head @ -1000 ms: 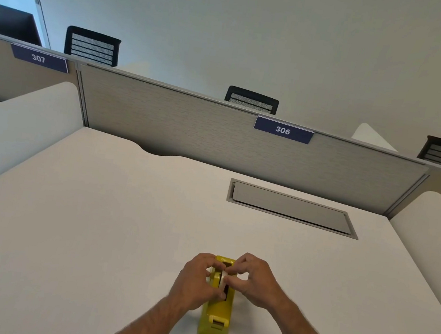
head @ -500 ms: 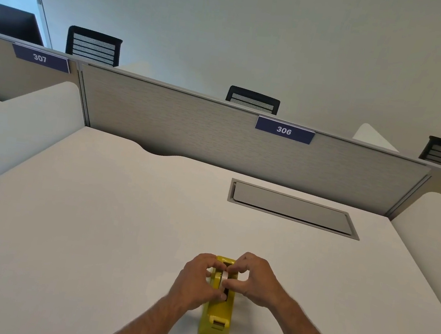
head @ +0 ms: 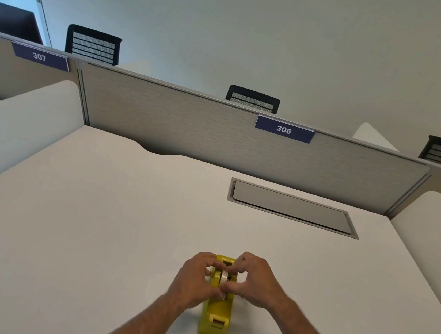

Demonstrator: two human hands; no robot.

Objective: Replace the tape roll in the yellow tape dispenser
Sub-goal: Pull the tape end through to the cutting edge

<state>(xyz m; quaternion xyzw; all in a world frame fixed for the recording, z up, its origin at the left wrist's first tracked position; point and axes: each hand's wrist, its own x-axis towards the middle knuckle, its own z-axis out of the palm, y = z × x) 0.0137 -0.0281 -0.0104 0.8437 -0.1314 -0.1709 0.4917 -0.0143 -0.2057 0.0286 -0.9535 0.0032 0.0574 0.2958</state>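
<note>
The yellow tape dispenser (head: pixel 216 315) stands on the white desk (head: pixel 92 234) near its front edge, cutter end toward me. A whitish tape roll (head: pixel 224 277) sits upright in the dispenser's slot. My left hand (head: pixel 195 278) is curled around the roll from the left, fingers over its top and thumb at its lower side. My right hand (head: pixel 253 282) pinches the roll from the right, fingertips meeting the left hand's over it. Both hands hide most of the roll and the dispenser's far half.
A grey cable hatch (head: pixel 292 207) is set into the desk at the back right. A fabric partition (head: pixel 218 135) labelled 306 closes the far side; low white dividers (head: pixel 17 123) flank the desk. Black chair backs (head: pixel 252 99) show beyond.
Both hands stay on the roll in the dispenser with only slight finger shifts. The dispenser has not moved.
</note>
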